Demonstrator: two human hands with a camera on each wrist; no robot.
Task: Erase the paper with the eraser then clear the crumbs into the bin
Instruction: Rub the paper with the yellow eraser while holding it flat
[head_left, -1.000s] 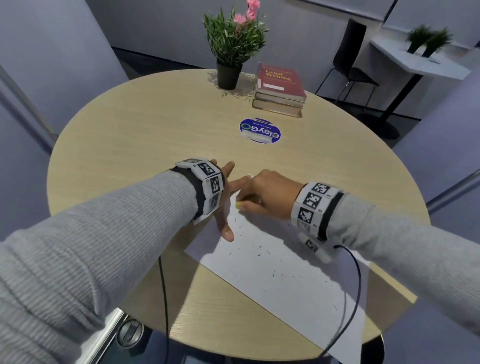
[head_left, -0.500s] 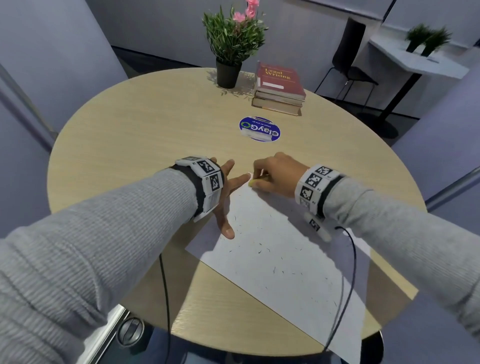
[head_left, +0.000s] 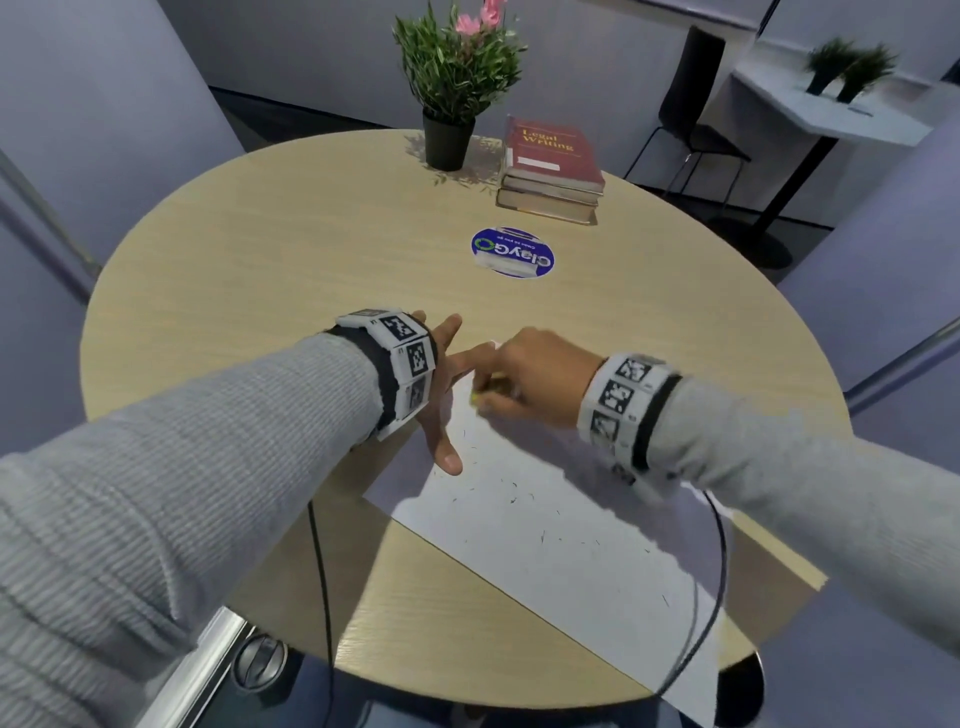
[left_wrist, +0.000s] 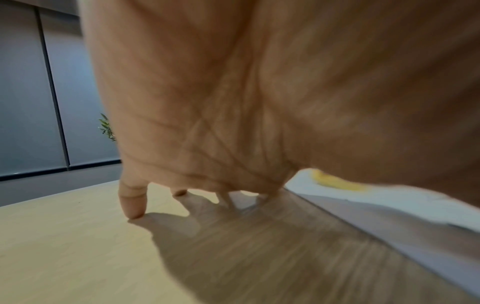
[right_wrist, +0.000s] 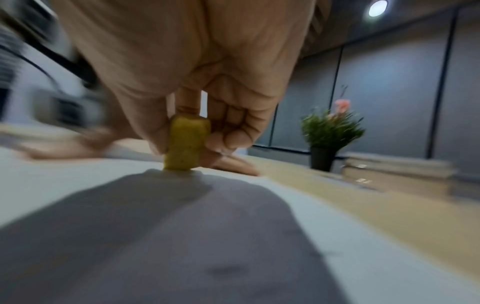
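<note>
A small yellow block eraser (right_wrist: 187, 142) is pinched upright between the thumb and curled fingers of the right hand (head_left: 535, 376), its lower end pressed on the white rectangular sheet of paper (head_left: 571, 545) near the sheet's far corner. Compared with half a second ago, the right hand has been drawn back toward the person along the sheet, roughly to where it was seen a second ago, and it is blurred. The left hand (head_left: 441, 384) is kept where it was, spread flat with straight fingers, the thumb on the paper's left edge and the other fingertips (left_wrist: 132, 209) on the round pale wooden surface (head_left: 260, 270); nothing is held by it. Dark eraser crumbs (head_left: 514, 499) are scattered over the middle of the sheet, much as before. The sheet lies at the near right of the surface and overhangs its edge. Farther off, well apart from the hands, a blue round sticker (head_left: 513, 253), a stack of books topped by a red one (head_left: 551, 169) and a potted green plant with pink flowers (head_left: 457, 78) are seen. No bin can be made out for certain.
</note>
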